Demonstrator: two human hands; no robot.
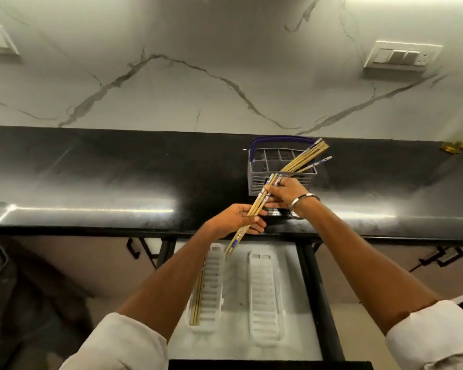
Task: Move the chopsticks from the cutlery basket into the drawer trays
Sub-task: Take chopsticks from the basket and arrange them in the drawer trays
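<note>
A grey cutlery basket (pixel 259 182) with a blue handle stands on the black counter. My right hand (pixel 286 193), with a metal bangle at the wrist, grips a bundle of yellow chopsticks (pixel 302 158) that slants up over the basket. My left hand (pixel 238 218) holds a second bundle of chopsticks (pixel 254 209) with patterned ends pointing down toward the drawer. Below, the open drawer holds two white slotted trays: the left tray (pixel 211 287) has a few chopsticks (pixel 197 300) lying along its left side, and the right tray (pixel 266 297) holds nothing.
The black counter (pixel 91 182) runs across the view under a white marble wall. Switch plates (pixel 401 57) are on the wall at right and left. The drawer's dark frame rails (pixel 318 295) flank the trays. Cabinet handles (pixel 134 248) sit on both sides below the counter.
</note>
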